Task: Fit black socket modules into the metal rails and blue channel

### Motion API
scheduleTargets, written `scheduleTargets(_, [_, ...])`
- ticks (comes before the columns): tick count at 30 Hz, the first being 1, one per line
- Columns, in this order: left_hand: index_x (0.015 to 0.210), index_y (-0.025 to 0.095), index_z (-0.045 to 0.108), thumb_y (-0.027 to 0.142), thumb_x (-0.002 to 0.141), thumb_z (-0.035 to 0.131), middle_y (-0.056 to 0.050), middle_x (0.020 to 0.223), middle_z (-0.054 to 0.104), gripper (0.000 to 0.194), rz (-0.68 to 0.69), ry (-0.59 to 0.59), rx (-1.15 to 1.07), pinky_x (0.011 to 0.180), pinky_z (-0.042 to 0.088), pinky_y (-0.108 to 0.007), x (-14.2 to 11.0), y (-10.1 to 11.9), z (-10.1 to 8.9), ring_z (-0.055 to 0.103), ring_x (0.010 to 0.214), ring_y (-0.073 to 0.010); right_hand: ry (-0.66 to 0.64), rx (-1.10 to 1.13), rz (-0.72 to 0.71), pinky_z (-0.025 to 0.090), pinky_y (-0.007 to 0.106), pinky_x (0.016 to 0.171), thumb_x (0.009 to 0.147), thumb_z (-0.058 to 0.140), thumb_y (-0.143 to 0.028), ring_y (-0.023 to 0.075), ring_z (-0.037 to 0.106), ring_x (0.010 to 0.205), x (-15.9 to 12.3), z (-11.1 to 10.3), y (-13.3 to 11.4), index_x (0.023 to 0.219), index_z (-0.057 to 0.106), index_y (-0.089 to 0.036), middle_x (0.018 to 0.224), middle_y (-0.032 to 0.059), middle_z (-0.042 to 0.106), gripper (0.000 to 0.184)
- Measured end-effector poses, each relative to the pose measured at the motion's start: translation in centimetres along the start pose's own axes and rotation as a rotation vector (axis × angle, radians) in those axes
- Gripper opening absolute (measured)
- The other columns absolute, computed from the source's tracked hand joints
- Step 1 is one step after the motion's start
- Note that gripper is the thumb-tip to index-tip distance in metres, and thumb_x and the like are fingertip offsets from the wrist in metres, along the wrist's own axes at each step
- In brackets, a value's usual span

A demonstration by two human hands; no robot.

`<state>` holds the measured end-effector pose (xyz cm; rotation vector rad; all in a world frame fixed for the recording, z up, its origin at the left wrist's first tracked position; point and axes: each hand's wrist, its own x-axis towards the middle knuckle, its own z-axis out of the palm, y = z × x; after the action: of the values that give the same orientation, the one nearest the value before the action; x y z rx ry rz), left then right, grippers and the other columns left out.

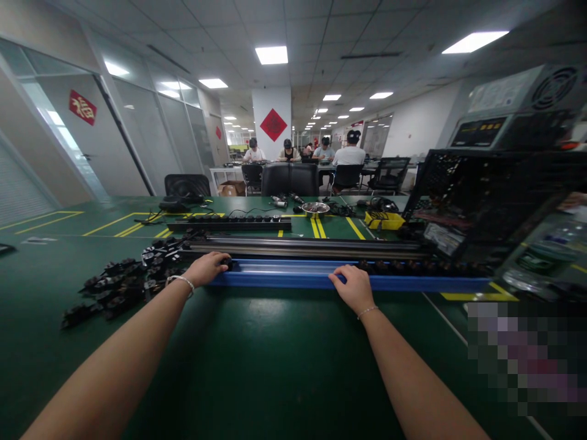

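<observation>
A long blue rail (284, 275) lies across the green table in front of me, with black socket parts (403, 266) seated along its right half. My left hand (207, 267) rests at the rail's left end, fingers curled over a small black part (227, 263). My right hand (354, 287) grips the rail's near edge at its middle, fingers folded over it. Behind the rail lies a long grey metal strip (302, 247).
A heap of black socket parts (123, 282) lies left of the rail. A black power strip (229, 223), a metal bowl (315, 209) and a yellow tray (384, 220) sit farther back. An open computer case (495, 201) stands at right. Several people sit at a far table.
</observation>
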<state>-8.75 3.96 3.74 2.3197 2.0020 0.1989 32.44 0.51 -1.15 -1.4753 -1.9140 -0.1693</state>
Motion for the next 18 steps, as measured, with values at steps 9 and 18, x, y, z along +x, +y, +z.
scheduleTargets(9, [0.118,0.022,0.057,0.038,0.075,0.041,-0.009,0.109,0.059,0.048,-0.012,0.029,0.072,0.092,0.04,-0.031,0.0,-2.3,-0.2,0.054,0.103,-0.0222,-0.005,0.013,0.01,0.031,0.029,0.07,0.08,0.052,-0.037,0.0173,0.055,0.079,0.0,-0.2,-0.2,0.07,0.061,-0.022,0.076,0.001,0.065,0.02])
scheduleTargets(18, [0.118,0.021,0.057,0.04,0.074,0.04,-0.008,0.108,0.058,0.05,-0.059,0.008,0.045,0.093,0.041,-0.031,-0.4,-4.1,-0.6,0.054,0.102,-0.0221,-0.012,0.021,0.018,0.032,0.03,0.072,0.081,0.052,-0.038,0.0179,0.056,0.08,0.0,-0.2,-0.1,0.071,0.061,-0.021,0.077,0.0017,0.065,0.021])
